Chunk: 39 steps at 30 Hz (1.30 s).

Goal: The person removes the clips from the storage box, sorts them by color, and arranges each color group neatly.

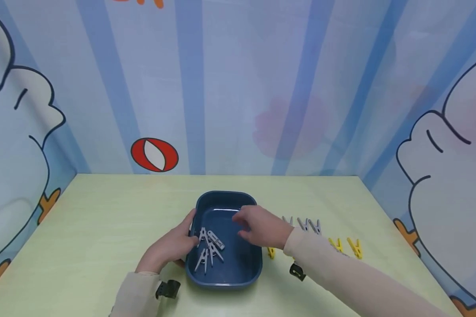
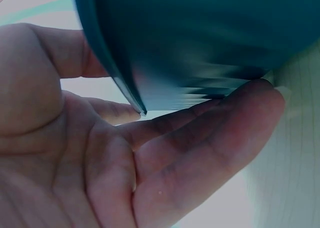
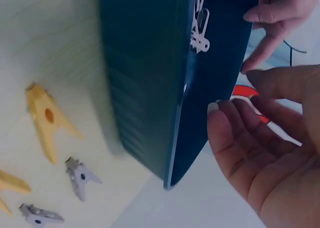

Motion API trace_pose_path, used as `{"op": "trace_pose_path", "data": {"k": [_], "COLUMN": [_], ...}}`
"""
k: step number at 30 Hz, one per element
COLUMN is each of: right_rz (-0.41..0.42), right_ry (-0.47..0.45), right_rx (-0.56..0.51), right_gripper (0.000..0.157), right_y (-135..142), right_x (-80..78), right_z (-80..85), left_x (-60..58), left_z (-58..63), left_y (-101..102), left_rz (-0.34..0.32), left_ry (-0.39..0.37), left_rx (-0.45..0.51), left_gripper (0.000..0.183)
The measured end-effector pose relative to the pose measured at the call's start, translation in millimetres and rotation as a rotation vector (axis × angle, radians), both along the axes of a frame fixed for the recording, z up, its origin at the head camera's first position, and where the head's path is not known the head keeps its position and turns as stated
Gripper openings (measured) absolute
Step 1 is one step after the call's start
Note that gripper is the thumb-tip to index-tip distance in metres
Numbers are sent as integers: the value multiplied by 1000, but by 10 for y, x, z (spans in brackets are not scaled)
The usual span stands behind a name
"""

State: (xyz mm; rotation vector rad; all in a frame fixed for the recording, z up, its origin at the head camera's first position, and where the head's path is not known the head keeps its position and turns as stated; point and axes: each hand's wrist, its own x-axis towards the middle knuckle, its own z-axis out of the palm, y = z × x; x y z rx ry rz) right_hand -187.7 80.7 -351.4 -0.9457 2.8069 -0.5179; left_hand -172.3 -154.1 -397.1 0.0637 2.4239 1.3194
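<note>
A dark blue plastic basin (image 1: 238, 274) stands on the table with several light grey clothespins (image 1: 216, 240) inside, on its left side. My left hand (image 1: 167, 247) grips the basin's left wall, thumb over the rim. In the left wrist view its other fingers (image 2: 210, 163) lie along the outside and towards the underside. Over the basin's right part hovers my right hand (image 1: 263, 227), its fingers loosely bent. The right wrist view shows a gap between thumb and fingers (image 3: 222, 133) and nothing held there.
Right of the basin lie several grey clothespins (image 1: 314, 226) and yellow clothespins (image 1: 355, 248), some partly hidden behind my right arm. The pale table (image 1: 115, 207) ends at a printed blue-striped backdrop (image 1: 238, 88). A small black device (image 1: 168, 289) sits at my left wrist.
</note>
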Motion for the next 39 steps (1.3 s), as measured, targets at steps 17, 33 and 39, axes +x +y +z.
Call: {"op": "trace_pose_path", "data": {"k": [17,33,39], "right_rz": [370,483,500], "right_ry": [115,116,107], "right_rx": [137,189,193], "right_gripper": [30,32,32], "right_y": [-341,-602,-641], "right_x": [36,22,39], "right_z": [-97,-349,-412], "left_x": [-17,-7,-4], "left_z": [28,30,37], "left_y": [-3,-25,-31], "left_rz": [-11,-11,-15], "left_ry": [-12,-17,-14], "left_rx": [-13,-16,-13], "left_gripper": [76,76,77]}}
